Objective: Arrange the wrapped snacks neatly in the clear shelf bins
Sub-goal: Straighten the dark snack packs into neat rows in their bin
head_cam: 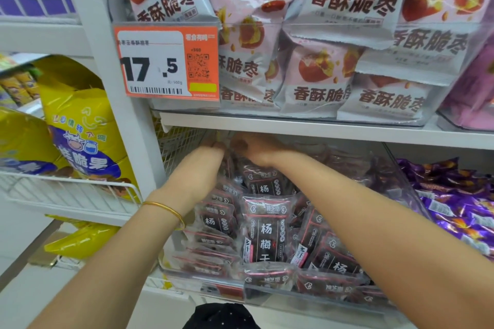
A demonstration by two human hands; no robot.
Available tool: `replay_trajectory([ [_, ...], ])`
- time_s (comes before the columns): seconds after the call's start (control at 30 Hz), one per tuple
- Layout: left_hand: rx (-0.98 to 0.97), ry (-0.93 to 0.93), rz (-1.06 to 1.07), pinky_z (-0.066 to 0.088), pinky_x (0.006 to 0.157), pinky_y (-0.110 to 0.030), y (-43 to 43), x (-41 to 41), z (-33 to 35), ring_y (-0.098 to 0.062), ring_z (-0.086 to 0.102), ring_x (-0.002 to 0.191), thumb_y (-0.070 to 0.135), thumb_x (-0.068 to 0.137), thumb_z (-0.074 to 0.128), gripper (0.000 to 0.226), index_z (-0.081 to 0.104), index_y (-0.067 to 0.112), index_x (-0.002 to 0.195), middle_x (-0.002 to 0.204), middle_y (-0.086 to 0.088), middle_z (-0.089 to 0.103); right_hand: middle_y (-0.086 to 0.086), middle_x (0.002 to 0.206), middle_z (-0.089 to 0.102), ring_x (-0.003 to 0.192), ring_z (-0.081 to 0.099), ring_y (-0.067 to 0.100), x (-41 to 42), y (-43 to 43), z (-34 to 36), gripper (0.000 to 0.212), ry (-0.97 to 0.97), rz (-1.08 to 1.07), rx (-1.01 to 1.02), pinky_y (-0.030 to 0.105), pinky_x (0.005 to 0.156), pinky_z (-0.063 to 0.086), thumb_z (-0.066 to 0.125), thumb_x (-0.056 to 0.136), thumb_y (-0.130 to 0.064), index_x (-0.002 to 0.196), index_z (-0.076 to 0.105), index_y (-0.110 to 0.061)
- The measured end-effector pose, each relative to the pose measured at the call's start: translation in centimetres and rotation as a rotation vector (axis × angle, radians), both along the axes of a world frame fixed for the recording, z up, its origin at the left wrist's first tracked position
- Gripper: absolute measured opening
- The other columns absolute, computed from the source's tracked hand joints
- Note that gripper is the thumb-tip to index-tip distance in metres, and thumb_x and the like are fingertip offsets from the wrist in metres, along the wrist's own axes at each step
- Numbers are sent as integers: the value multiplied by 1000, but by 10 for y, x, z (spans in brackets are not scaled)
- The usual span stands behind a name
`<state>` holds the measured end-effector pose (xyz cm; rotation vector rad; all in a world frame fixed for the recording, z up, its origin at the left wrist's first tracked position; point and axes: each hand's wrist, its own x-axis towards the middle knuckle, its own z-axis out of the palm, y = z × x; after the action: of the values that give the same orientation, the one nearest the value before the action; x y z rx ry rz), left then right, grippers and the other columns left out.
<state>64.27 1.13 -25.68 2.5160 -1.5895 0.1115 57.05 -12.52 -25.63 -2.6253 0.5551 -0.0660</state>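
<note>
A clear shelf bin point(270, 295) on the lower shelf holds several dark wrapped snacks point(267, 232) with white characters and red edging. Both my hands reach deep into the back of this bin, under the shelf board above. My left hand point(199, 165), with a gold bangle on its wrist, lies at the back left with its fingertips curled among the packs. My right hand point(256, 151) is beside it, fingers bent down onto the rear packs. The fingertips of both hands are in shadow and partly hidden, so what they grip is unclear.
The white shelf board point(320, 128) sits close above my hands. Above it, a bin of pink snack bags point(315, 61) carries an orange price tag point(165, 64). Purple wrapped sweets point(459, 205) fill the bin to the right. Yellow bags point(77, 125) rest in a white wire rack on the left.
</note>
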Motion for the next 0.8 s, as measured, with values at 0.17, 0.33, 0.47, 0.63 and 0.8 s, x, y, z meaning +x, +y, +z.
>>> replay_trajectory([
  [0.17, -62, -29, -11, 37, 73, -31, 11, -6, 1, -32, 52, 97, -9, 83, 44, 31, 51, 7, 109, 109, -14, 51, 5, 102, 62, 85, 55, 17, 5, -3, -9, 29, 122, 53, -79, 26, 71, 39, 47, 97, -32, 108, 60, -9],
  [0.33, -121, 6, -6, 45, 79, -39, 12, -8, 3, -35, 53, 95, -12, 80, 43, 41, 54, 6, 116, 114, -16, 49, -3, 74, 51, 66, 50, 11, 1, -2, -5, 34, 153, 77, -68, 22, 55, 33, 40, 98, -39, 82, 52, -13],
  [0.47, -110, 16, -4, 40, 76, -35, 12, -7, 3, -34, 50, 96, -12, 79, 44, 39, 53, 6, 113, 113, -17, 48, 2, 89, 57, 72, 54, 12, 4, 0, -6, 23, 209, 51, -47, 22, 58, 38, 46, 94, -31, 97, 57, -10],
  [0.63, -73, 30, 32, 31, 73, -28, 11, -8, 3, -30, 47, 99, -9, 83, 40, 36, 52, 7, 112, 107, -16, 56, -1, 70, 48, 56, 46, 7, 9, 3, -9, 9, 239, -77, -14, 18, 45, 34, 49, 94, -15, 87, 51, -10],
  [0.8, -66, 63, 37, 34, 77, -28, 11, -10, 4, -29, 45, 103, -10, 84, 38, 40, 51, 8, 117, 105, -13, 55, -2, 70, 45, 60, 45, 12, 23, -2, -22, 25, 55, -193, 49, 17, 47, 31, 48, 95, -7, 72, 44, -13],
])
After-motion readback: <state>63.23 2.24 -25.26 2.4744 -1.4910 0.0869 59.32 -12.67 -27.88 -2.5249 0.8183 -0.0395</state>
